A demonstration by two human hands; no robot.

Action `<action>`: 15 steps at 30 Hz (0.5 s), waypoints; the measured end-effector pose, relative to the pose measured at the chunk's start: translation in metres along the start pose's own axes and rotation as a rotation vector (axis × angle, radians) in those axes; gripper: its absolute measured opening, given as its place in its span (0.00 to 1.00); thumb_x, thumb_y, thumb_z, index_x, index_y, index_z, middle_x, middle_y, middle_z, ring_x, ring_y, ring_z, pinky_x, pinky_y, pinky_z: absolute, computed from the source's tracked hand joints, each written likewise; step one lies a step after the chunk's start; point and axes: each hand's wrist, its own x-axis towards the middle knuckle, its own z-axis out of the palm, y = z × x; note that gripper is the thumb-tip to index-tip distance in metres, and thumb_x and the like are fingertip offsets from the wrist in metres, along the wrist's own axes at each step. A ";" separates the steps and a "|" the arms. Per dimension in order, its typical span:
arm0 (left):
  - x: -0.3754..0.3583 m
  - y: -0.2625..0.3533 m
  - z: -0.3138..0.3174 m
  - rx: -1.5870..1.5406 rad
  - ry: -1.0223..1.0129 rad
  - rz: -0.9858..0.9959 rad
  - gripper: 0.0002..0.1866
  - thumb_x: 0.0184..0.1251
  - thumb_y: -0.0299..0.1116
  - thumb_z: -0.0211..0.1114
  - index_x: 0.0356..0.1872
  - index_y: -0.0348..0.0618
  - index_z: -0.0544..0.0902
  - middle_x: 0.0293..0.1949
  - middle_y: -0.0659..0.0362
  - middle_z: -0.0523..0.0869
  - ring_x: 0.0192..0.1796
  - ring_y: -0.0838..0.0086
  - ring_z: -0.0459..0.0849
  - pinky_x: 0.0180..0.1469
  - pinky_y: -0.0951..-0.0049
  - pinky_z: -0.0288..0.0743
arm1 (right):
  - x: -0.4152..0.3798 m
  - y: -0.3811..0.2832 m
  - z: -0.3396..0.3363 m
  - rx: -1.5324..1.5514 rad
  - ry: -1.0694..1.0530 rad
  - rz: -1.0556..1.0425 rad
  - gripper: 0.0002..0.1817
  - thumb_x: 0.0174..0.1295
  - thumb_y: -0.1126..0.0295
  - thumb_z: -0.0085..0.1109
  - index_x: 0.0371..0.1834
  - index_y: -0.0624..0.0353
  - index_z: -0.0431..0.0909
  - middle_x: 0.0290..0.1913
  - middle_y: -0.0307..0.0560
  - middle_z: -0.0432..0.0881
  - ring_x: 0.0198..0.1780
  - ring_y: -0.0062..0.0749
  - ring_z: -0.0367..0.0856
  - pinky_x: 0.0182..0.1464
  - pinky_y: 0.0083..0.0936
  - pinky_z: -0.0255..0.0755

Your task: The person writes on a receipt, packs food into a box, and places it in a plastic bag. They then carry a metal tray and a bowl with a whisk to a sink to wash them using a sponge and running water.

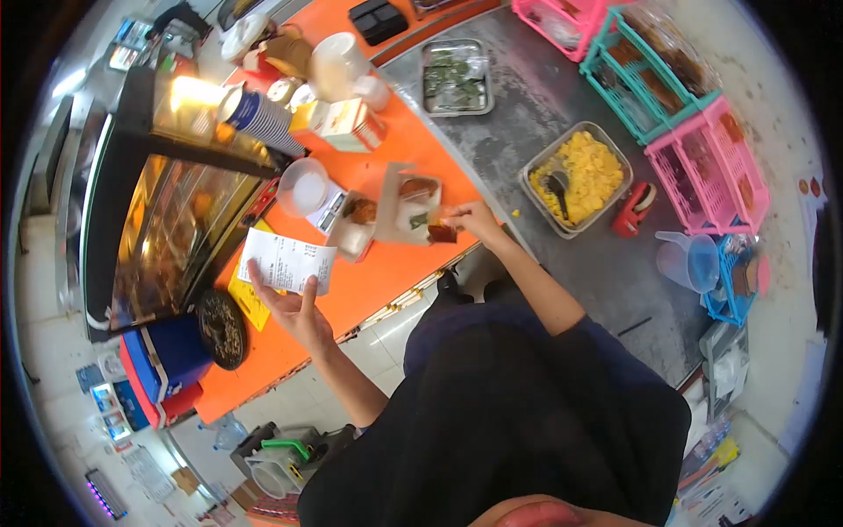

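A printed paper receipt [290, 260] is pinched between the thumb and fingers of my left hand [297, 314], over the orange counter. My right hand [477, 221] is closed on a small packet of dark reddish sauce [443, 234], at the near right edge of an open cardboard food box [392, 204]. White rice, a brown piece of food and a bit of green leaf lie inside that box. A second open cardboard box [353, 250] stands to its left, with rice and browned food. Behind it, a clear round tub [304, 187] is beside a digital scale [333, 207].
A metal tray of yellow food [590, 172] with a black spoon and a tray of green leaves [456, 79] sit on the metal table. Stacked cups [262, 121] stand near the glass display case [180, 230]. Pink and teal baskets [634, 77] line the right wall.
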 end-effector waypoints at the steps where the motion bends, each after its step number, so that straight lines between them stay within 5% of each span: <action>1: -0.006 -0.001 -0.023 0.045 0.026 -0.021 0.47 0.43 0.06 0.59 0.69 0.43 0.54 0.70 0.54 0.52 0.70 0.66 0.55 0.69 0.63 0.54 | 0.006 0.015 0.011 -0.020 -0.016 0.020 0.11 0.47 0.72 0.69 0.29 0.70 0.81 0.30 0.44 0.83 0.31 0.23 0.80 0.35 0.21 0.73; 4: -0.004 -0.007 -0.079 -0.008 0.084 -0.051 0.47 0.44 0.06 0.58 0.70 0.45 0.53 0.70 0.53 0.51 0.69 0.66 0.56 0.68 0.63 0.56 | 0.034 0.029 0.050 -0.126 0.073 -0.064 0.09 0.49 0.72 0.68 0.26 0.68 0.81 0.30 0.45 0.83 0.30 0.23 0.80 0.33 0.22 0.73; 6: -0.004 -0.008 -0.110 0.007 0.118 -0.056 0.47 0.45 0.06 0.58 0.70 0.45 0.53 0.70 0.53 0.51 0.69 0.66 0.56 0.68 0.63 0.56 | 0.018 0.003 0.062 -0.650 0.370 -0.716 0.07 0.53 0.72 0.64 0.27 0.67 0.80 0.29 0.47 0.82 0.27 0.25 0.80 0.32 0.21 0.73; 7: -0.003 -0.009 -0.123 0.012 0.131 -0.069 0.47 0.45 0.06 0.59 0.70 0.45 0.53 0.70 0.53 0.51 0.69 0.66 0.57 0.68 0.63 0.56 | 0.000 -0.027 0.074 -0.656 0.358 -0.715 0.07 0.53 0.72 0.64 0.27 0.67 0.80 0.29 0.47 0.82 0.27 0.25 0.80 0.32 0.21 0.73; 9: -0.001 -0.020 -0.152 -0.005 0.153 -0.097 0.48 0.44 0.06 0.60 0.70 0.45 0.54 0.71 0.55 0.50 0.70 0.67 0.55 0.68 0.63 0.56 | -0.036 -0.080 0.099 -0.404 0.129 -0.340 0.06 0.53 0.73 0.62 0.28 0.67 0.78 0.30 0.50 0.82 0.26 0.27 0.80 0.29 0.23 0.74; 12: 0.006 -0.030 -0.170 -0.029 0.149 -0.133 0.48 0.43 0.06 0.61 0.69 0.45 0.54 0.71 0.55 0.50 0.70 0.67 0.55 0.68 0.64 0.55 | -0.024 -0.079 0.143 -0.239 -0.150 -0.239 0.08 0.53 0.73 0.60 0.32 0.68 0.77 0.26 0.52 0.82 0.25 0.31 0.82 0.27 0.27 0.75; 15: 0.020 -0.039 -0.166 -0.037 0.113 -0.127 0.48 0.42 0.06 0.61 0.69 0.45 0.54 0.70 0.54 0.51 0.69 0.66 0.56 0.68 0.64 0.54 | 0.010 -0.052 0.195 -0.614 -0.040 -0.278 0.09 0.53 0.71 0.56 0.29 0.67 0.79 0.23 0.58 0.80 0.26 0.42 0.82 0.27 0.36 0.74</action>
